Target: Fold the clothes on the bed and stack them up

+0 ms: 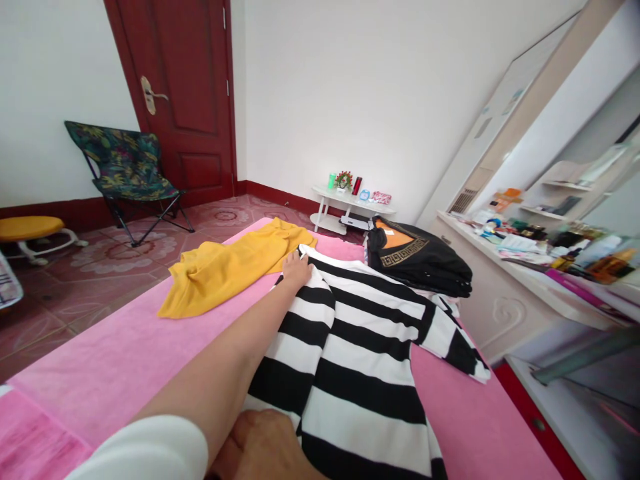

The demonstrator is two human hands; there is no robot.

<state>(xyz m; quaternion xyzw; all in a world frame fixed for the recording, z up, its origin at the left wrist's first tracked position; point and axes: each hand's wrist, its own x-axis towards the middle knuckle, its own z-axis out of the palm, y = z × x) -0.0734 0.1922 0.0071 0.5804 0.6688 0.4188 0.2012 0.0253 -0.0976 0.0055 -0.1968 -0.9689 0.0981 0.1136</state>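
A black-and-white striped shirt (pixel 370 360) lies spread over the pink bed, one sleeve stretched out to the right. Its left side is folded inward, so the stripes break along a lengthwise edge. My left hand (pixel 297 270) reaches out to the shirt's far left corner near the collar, its fingers closed on the fabric. Close to me, my right hand (pixel 265 443) is curled at the shirt's near left edge; my left forearm covers part of it. A yellow garment (pixel 230 267) lies loosely bunched just left of my left hand.
Folded dark clothes (pixel 423 257) are stacked at the bed's far right. A cluttered dressing table (pixel 535 267) runs along the right side. Beyond the pink bed cover (pixel 125 360) stand a small white table (pixel 325 223), a folding chair (pixel 130 167) and a yellow stool (pixel 30 229).
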